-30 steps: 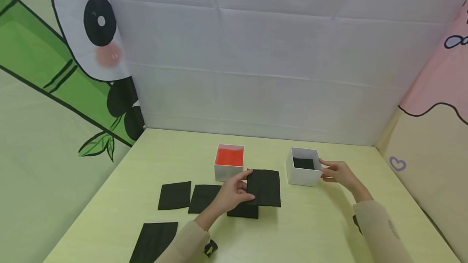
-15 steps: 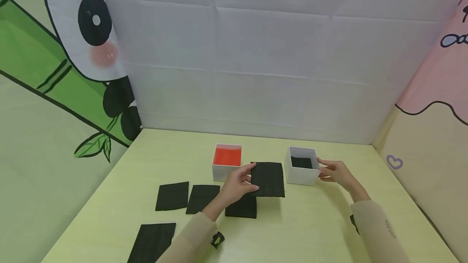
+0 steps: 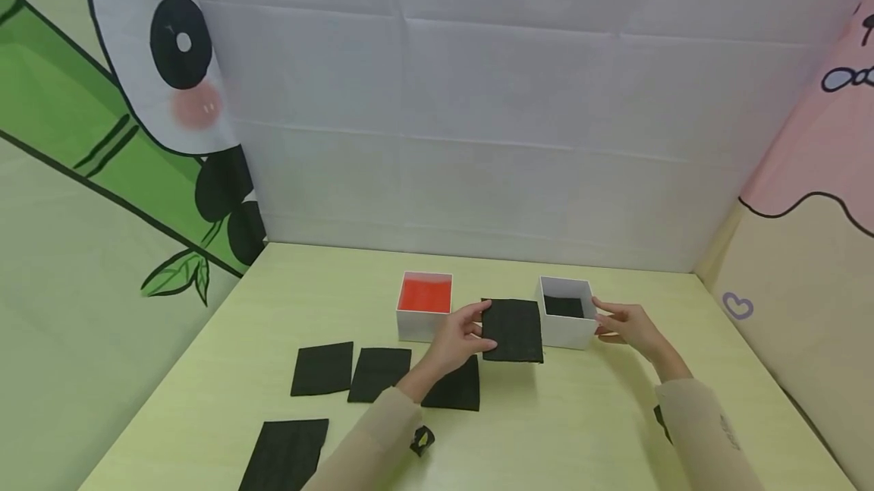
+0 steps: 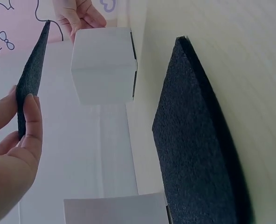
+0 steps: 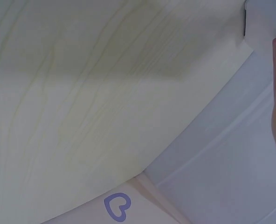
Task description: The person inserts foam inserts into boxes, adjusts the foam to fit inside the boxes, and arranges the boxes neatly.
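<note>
Lower centre, left hand pinches a black square sheet by its edge, while right hand, fingers loosely extended, touches the white box (presumably steadying it)

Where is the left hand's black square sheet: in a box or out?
Out: in the left wrist view, the left hand pinches the black square sheet clear of the white square box.
</note>
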A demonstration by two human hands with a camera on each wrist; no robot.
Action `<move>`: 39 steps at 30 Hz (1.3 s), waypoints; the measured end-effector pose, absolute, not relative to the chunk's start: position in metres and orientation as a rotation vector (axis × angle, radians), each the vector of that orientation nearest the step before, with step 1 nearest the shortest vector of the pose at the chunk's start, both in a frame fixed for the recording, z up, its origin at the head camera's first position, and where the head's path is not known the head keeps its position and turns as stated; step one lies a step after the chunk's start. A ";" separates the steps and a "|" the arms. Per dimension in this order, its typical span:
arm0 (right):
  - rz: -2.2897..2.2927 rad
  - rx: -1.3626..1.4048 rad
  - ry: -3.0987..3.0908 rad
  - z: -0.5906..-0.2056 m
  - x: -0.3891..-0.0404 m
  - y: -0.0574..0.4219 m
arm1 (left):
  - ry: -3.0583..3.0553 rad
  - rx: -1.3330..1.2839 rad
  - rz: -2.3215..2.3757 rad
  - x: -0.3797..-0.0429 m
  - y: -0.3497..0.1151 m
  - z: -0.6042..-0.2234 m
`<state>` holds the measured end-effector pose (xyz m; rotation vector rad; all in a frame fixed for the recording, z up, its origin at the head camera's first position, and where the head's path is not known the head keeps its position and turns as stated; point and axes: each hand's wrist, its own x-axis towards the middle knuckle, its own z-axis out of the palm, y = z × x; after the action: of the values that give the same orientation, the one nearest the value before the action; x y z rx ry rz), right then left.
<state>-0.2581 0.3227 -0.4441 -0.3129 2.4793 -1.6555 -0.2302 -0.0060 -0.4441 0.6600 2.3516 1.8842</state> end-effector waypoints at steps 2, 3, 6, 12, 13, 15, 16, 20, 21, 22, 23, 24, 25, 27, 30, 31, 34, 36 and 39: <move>-1.658 -0.321 2.480 -0.445 -0.258 0.323 | 2.356 0.632 1.881 -0.232 -0.003 -0.445; -1.659 -0.324 2.480 -0.445 -0.257 0.323 | 2.361 0.621 1.881 -0.233 -0.002 -0.445; -1.668 -0.327 2.477 -0.445 -0.257 0.323 | 2.376 0.599 1.886 -0.232 0.003 -0.440; -1.686 -0.334 2.474 -0.445 -0.257 0.323 | 2.384 0.570 1.924 -0.237 0.014 -0.435; -1.685 -0.337 2.475 -0.446 -0.258 0.323 | 2.380 0.560 1.932 -0.242 0.016 -0.440; -1.686 -0.326 2.479 -0.446 -0.258 0.324 | 2.383 0.541 1.938 -0.247 0.021 -0.443; -1.686 -0.322 2.481 -0.447 -0.259 0.324 | 2.379 0.534 1.943 -0.248 0.023 -0.443; -1.676 -0.319 2.482 -0.447 -0.259 0.325 | 2.362 0.521 1.967 -0.252 0.030 -0.442; -1.677 -0.315 2.483 -0.447 -0.259 0.325 | 2.367 0.521 1.967 -0.253 0.032 -0.441; -1.678 -0.312 2.481 -0.447 -0.259 0.324 | 2.370 0.521 1.970 -0.254 0.034 -0.441; -1.677 -0.317 2.479 -0.447 -0.259 0.324 | 2.374 0.520 1.971 -0.255 0.036 -0.441; -1.674 -0.321 2.481 -0.447 -0.259 0.324 | 2.380 0.515 1.968 -0.256 0.037 -0.440; -1.677 -0.315 2.482 -0.447 -0.259 0.324 | 2.388 0.511 1.966 -0.257 0.039 -0.440; -1.685 -0.307 2.480 -0.447 -0.259 0.324 | 2.410 0.514 1.961 -0.260 0.043 -0.440; -1.686 -0.315 2.478 -0.447 -0.259 0.324 | 2.441 0.508 1.953 -0.265 0.048 -0.440; -1.693 -0.310 2.474 -0.447 -0.259 0.324 | 2.452 0.504 1.951 -0.266 0.049 -0.441; -1.689 -0.321 2.474 -0.448 -0.259 0.324 | 2.471 0.493 1.957 -0.271 0.054 -0.442; -1.692 -0.308 2.472 -0.449 -0.259 0.323 | 2.472 0.476 1.965 -0.274 0.056 -0.442; -1.698 -0.307 2.466 -0.449 -0.259 0.323 | 2.464 0.459 1.985 -0.277 0.060 -0.442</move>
<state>-0.2588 0.3232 -0.4491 -0.3073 2.4658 -1.6976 -0.2771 0.0599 -0.4420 0.4590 2.4644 1.9850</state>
